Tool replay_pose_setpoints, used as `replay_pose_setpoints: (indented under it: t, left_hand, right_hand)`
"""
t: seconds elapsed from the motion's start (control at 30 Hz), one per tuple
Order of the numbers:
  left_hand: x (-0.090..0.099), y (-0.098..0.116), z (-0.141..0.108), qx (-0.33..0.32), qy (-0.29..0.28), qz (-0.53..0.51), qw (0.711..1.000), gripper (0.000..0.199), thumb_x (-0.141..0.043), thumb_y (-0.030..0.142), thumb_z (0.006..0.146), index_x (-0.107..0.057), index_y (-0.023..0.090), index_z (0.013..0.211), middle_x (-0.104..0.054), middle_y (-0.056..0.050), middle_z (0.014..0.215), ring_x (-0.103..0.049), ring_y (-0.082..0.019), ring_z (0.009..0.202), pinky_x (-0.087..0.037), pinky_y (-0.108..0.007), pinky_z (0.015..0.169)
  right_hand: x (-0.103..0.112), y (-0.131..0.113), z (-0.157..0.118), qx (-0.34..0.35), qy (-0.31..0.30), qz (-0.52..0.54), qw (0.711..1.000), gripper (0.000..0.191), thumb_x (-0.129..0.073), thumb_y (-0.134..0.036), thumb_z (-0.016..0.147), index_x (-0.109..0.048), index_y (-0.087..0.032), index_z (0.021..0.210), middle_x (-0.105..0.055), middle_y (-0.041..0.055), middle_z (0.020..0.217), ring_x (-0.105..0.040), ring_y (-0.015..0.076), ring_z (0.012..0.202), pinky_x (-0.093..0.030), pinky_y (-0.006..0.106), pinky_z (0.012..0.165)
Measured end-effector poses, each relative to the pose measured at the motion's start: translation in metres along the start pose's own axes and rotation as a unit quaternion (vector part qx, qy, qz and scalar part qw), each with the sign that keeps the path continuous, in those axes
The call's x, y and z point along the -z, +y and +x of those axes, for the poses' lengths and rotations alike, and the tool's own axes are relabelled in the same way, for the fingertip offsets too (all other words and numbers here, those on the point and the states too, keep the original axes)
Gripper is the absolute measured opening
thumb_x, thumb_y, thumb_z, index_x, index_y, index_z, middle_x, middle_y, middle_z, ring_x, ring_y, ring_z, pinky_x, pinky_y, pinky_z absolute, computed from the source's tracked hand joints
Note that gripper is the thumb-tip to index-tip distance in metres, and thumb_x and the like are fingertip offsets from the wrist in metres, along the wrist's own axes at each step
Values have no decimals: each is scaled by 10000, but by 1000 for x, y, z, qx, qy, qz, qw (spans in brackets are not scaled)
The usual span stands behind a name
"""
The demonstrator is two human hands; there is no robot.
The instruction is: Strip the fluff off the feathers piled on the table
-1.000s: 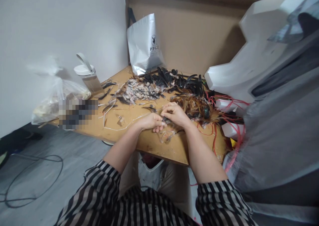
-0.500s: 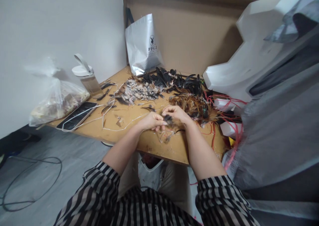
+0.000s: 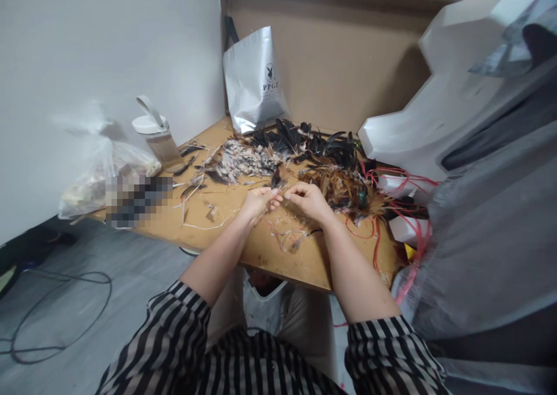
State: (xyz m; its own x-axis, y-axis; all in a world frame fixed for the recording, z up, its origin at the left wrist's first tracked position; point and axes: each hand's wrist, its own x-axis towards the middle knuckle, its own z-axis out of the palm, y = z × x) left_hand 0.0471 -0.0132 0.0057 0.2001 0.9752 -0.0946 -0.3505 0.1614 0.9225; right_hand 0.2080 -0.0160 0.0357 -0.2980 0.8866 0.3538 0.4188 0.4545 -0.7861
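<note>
My left hand (image 3: 260, 205) is closed in a pinch, with a small dark feather (image 3: 275, 179) standing up from its fingertips. Close beside it, my right hand (image 3: 307, 201) has thumb and finger pressed together; what they hold is too small to make out. Beyond the hands lie a pile of brown feathers (image 3: 335, 187), a heap of pale fluffy feathers (image 3: 246, 160) and a row of long black feathers (image 3: 300, 138). Below the hands, thin reddish strands and feather scraps (image 3: 287, 237) lie on the wooden table (image 3: 235, 247).
A silver bag (image 3: 252, 82) stands at the back. To the left are a lidded cup (image 3: 159, 140), a tied plastic bag (image 3: 117, 166) and a blurred-out patch. Red cords (image 3: 411, 180) run over white blocks (image 3: 402, 228) at the right, near grey cloth (image 3: 491, 227). An open container (image 3: 265, 296) sits below the table edge.
The dark feather that was between my hands now points up from my left fingertips. Both hands have risen slightly from the scraps. The view has shifted a little.
</note>
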Motion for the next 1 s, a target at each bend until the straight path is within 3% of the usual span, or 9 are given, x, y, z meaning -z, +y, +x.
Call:
replay_pose_setpoints:
  t: [0.2, 0.33, 0.53, 0.67, 0.8, 0.87, 1.0]
  left_hand:
    - [-1, -1, 1, 2, 12, 14, 1000, 167, -630, 241, 701, -597, 82, 740, -594, -21, 575, -513, -36, 443, -385, -129, 423]
    - [-1, -5, 3, -18, 14, 101, 995, 171, -558, 226, 754, -562, 92, 647, -564, -10, 517, -515, -48, 416, -399, -146, 420]
    - [3, -16, 0, -59, -81, 296, 950, 211, -458, 178, 785, -517, 118, 591, -510, 16, 426, -462, -50, 342, -364, -148, 380]
    - [-3, -8, -12, -61, -165, 322, 930, 231, -491, 249, 773, -539, 114, 592, -512, 6, 441, -471, -54, 373, -364, -148, 390]
    - [-10, 3, -22, -57, -209, 283, 934, 267, -538, 335, 749, -584, 104, 623, -536, -11, 473, -485, -55, 413, -373, -150, 419]
    - [-12, 6, -24, -53, -207, 252, 944, 280, -561, 364, 732, -593, 104, 632, -542, -13, 479, -486, -56, 422, -376, -153, 429]
    - [-10, 6, -18, -59, -138, 165, 975, 275, -602, 382, 692, -611, 108, 688, -564, -7, 521, -476, -51, 416, -364, -163, 416]
  right_hand:
    - [-1, -7, -3, 96, -26, -87, 991, 156, -511, -225, 779, -643, -160, 730, -596, 32, 740, -525, 126, 714, -387, 255, 684]
    - [-4, -20, -6, 134, -14, -197, 971, 163, -485, -212, 798, -621, -174, 718, -565, 46, 769, -479, 157, 773, -361, 298, 734]
    - [-4, -29, -9, 150, -29, -304, 940, 159, -513, -260, 792, -629, -194, 706, -537, 72, 856, -413, 208, 870, -317, 355, 766]
    - [9, -15, -5, 107, -46, -207, 971, 139, -557, -274, 754, -638, -190, 680, -553, 46, 820, -453, 179, 847, -335, 345, 787]
    - [23, 3, -2, 21, -107, 12, 994, 172, -594, -323, 699, -633, -157, 671, -585, 28, 748, -521, 142, 740, -396, 294, 725]
    - [25, 9, -1, -30, -122, 100, 987, 209, -603, -360, 671, -631, -153, 682, -603, 28, 732, -540, 141, 689, -415, 283, 675]
    - [13, 12, -1, -61, -35, 154, 986, 190, -640, -356, 616, -614, -170, 644, -614, 14, 685, -541, 146, 657, -417, 276, 647]
